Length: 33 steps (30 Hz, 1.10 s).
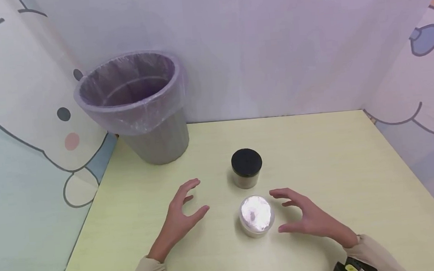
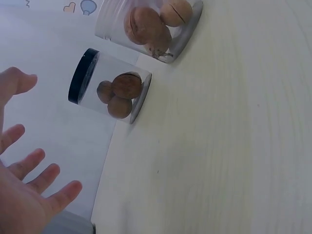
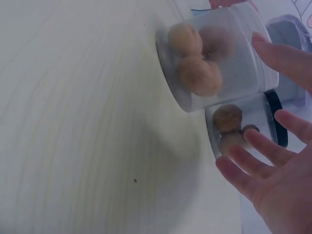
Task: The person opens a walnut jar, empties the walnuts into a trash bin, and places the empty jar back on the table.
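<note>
A clear jar with a shiny silver top (image 1: pixel 256 214) stands near the middle of the table. Behind it is a smaller clear jar with a black lid (image 1: pixel 246 163). Several walnuts (image 2: pixel 144 24) show through the wall of the nearer jar in both wrist views, and brown walnuts (image 3: pixel 227 118) sit in the black-lidded one. My right hand (image 1: pixel 309 217) hovers just right of the silver-topped jar, thumb and fingers spread apart and holding nothing. To the left, my left hand (image 1: pixel 179 219) is farther from the jars, its fingers apart and bare.
A grey bin (image 1: pixel 159 135) lined with a clear plastic bag stands at the back left of the pale table (image 1: pixel 318 153). Behind the table hangs a plain pale backdrop (image 1: pixel 271 50). Cartoon-printed panels (image 1: pixel 26 189) flank it on both sides.
</note>
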Each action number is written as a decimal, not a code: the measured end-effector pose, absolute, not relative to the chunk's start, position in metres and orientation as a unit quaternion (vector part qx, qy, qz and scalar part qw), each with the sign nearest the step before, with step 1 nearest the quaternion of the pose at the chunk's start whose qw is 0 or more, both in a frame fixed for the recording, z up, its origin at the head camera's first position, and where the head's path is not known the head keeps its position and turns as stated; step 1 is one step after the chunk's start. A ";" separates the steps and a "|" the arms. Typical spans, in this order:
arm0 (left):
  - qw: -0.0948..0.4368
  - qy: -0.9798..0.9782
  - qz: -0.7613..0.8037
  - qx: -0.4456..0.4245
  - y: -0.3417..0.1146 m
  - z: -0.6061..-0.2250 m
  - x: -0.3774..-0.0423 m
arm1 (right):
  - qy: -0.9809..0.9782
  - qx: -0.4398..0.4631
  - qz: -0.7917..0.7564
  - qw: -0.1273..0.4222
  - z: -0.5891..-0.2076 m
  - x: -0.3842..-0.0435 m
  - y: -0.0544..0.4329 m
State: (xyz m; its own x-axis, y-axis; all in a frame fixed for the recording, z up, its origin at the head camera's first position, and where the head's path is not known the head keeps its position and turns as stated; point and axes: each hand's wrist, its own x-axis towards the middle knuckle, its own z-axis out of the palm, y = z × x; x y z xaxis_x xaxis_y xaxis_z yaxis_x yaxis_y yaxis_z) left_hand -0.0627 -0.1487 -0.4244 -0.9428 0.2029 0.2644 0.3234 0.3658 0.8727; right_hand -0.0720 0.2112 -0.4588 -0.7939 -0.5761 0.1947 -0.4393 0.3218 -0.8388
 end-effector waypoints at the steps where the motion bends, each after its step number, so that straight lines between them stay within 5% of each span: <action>1: 0.055 -0.824 -0.540 -0.162 -0.149 -0.428 -0.064 | 0.810 -0.312 -0.491 0.073 -0.460 -0.072 0.210; 12: 0.032 -0.814 -0.553 -0.176 -0.145 -0.449 -0.069 | 0.796 -0.330 -0.502 0.074 -0.466 -0.072 0.197; 33: 0.012 -0.798 -0.570 -0.195 -0.127 -0.415 -0.057 | 0.802 -0.328 -0.493 0.075 -0.489 -0.077 0.176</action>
